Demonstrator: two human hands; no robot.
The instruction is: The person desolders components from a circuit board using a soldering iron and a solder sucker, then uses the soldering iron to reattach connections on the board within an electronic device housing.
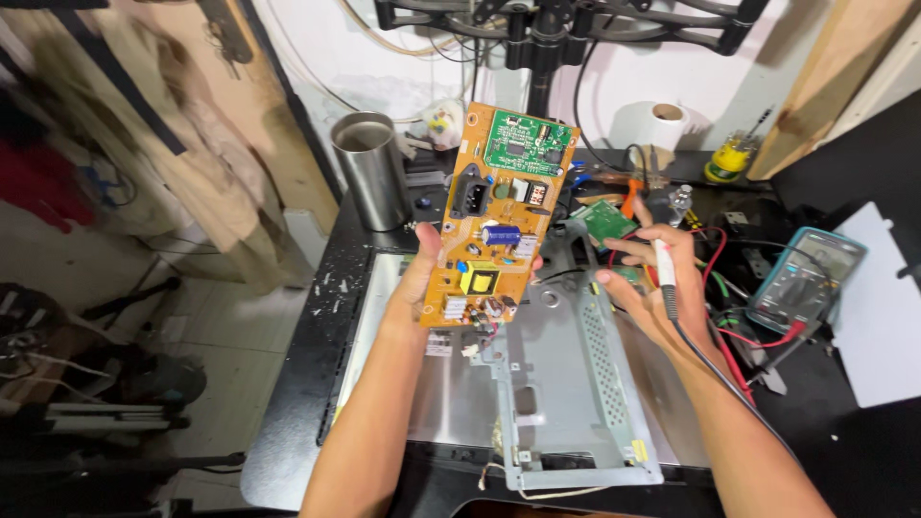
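Above the metal chassis (576, 403), left hand (422, 283) gripping the circuit board (499, 216) (fingers hidden), right hand (652, 278) pinching a probe (664, 273).

- The left hand (422, 278) holds an orange circuit board (499, 216) upright by its left edge, component side toward the camera.
- The right hand (657, 273) grips a white-tipped probe (664, 269) whose dark lead runs down along the forearm.
- Below lies a grey metal chassis frame (576, 403) on the black workbench (297, 384).
- A multimeter (806, 278) sits to the right; a steel cup (369, 168) stands behind, left.
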